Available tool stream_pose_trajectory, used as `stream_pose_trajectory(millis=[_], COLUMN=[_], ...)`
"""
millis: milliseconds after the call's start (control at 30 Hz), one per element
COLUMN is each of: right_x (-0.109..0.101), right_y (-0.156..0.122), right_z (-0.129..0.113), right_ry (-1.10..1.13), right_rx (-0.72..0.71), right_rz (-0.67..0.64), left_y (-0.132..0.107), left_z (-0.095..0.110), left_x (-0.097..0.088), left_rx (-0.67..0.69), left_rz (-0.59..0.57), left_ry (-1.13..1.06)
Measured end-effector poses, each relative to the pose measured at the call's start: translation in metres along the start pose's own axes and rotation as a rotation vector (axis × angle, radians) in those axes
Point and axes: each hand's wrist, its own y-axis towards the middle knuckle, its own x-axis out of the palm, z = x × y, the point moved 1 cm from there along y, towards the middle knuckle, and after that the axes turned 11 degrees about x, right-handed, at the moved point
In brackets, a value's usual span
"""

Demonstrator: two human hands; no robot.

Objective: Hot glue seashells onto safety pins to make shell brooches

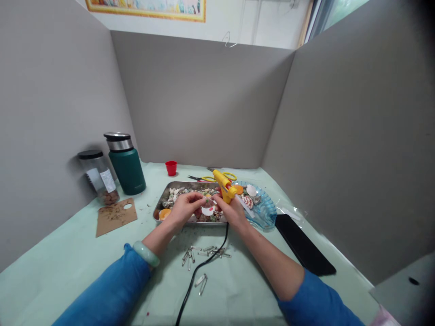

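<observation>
My left hand (pixel 185 207) is over the metal tray (pixel 166 194), fingertips pinched on a small pinkish piece (pixel 208 202), perhaps a shell. My right hand (pixel 231 213) grips a yellow hot glue gun (pixel 222 181), and its fingertips meet the same small piece from the other side. A black cord (pixel 193 276) runs from below the right hand toward me. Under both hands the tray holds many shells, an orange one (pixel 165 213) at its left end. Just right of the tray, a blue scalloped dish (pixel 267 208) carries more shells.
Several safety pins (pixel 210 251) lie before the tray. At left stand a green flask (pixel 127 167) and a clear jar (pixel 102 179), with a cardboard piece (pixel 117 216) in front. Behind are a red cup (pixel 171 168) and yellow-handled scissors (pixel 207 179). A black slab (pixel 304 244) lies right.
</observation>
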Motion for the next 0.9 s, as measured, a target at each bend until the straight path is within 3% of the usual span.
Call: stream_pose_trajectory(millis=[200, 533, 800, 900], right_x=[0.0, -0.002, -0.003, -0.004], right_y=[0.002, -0.001, 0.001, 0.001], right_z=[0.005, 0.0, 0.005, 0.004], right_ry=[-0.04, -0.138, -0.261, -0.287], right_rx=[-0.041, -0.082, -0.139, -0.159], right_rz=[-0.007, -0.142, -0.074, -0.038], left_y=[0.0, -0.001, -0.001, 0.003], left_z=[0.0, 0.009, 0.004, 0.006], left_x=[0.0, 0.003, 0.004, -0.006], left_rx=[-0.019, -0.061, -0.111, -0.123], left_rz=[-0.022, -0.074, -0.115, -0.085], left_ry=[0.016, 0.043, 0.079, 0.116])
